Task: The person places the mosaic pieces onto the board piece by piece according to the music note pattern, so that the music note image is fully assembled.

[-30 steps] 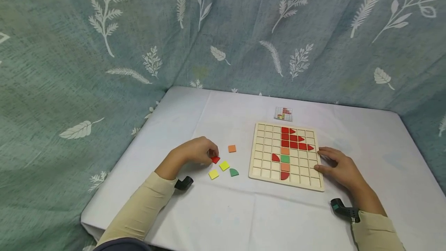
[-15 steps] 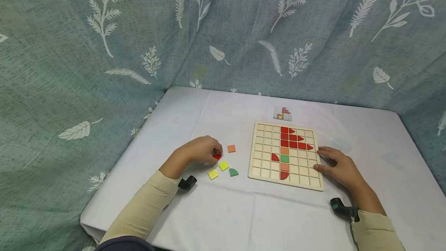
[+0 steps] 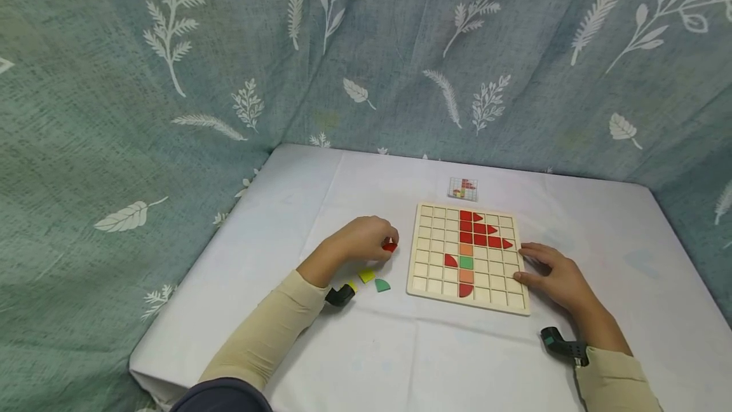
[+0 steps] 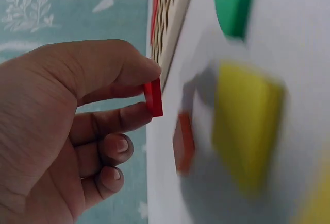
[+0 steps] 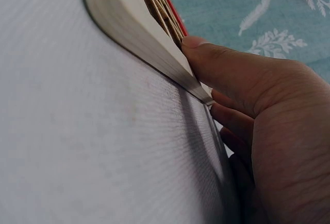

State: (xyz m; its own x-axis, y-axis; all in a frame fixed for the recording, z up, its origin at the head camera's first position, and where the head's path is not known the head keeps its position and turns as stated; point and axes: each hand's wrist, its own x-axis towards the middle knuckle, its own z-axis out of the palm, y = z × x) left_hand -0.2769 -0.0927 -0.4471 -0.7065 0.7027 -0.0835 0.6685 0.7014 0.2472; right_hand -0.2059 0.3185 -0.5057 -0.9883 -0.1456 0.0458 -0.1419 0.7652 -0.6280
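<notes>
My left hand [image 3: 366, 240] pinches a small red tile [image 4: 154, 98] between thumb and index finger, over the cloth left of the wooden grid board [image 3: 430, 292]. Below it in the left wrist view lie an orange tile [image 4: 183, 144], hidden by the hand in the head view, and a blurred yellow tile [image 4: 245, 126]. A green quarter-round tile [image 3: 382, 285] lies nearby. My right hand [image 3: 557, 275] rests at the board's right edge, thumb touching the rim in the right wrist view. Red, orange and green tiles sit in the board's cells, among them a red quarter-round [image 3: 451, 260].
Behind the board lies a small card [image 3: 463, 189] printed with a coloured grid pattern. White cloth covers the table [image 3: 372, 348]. A leaf-patterned curtain [image 3: 366, 49] hangs along its back and left sides. Each wrist wears a black camera [image 3: 341, 295].
My left hand has moved right toward the board, carrying the red tile and now covering the orange tile in the head view. The right hand and the board have stayed put.
</notes>
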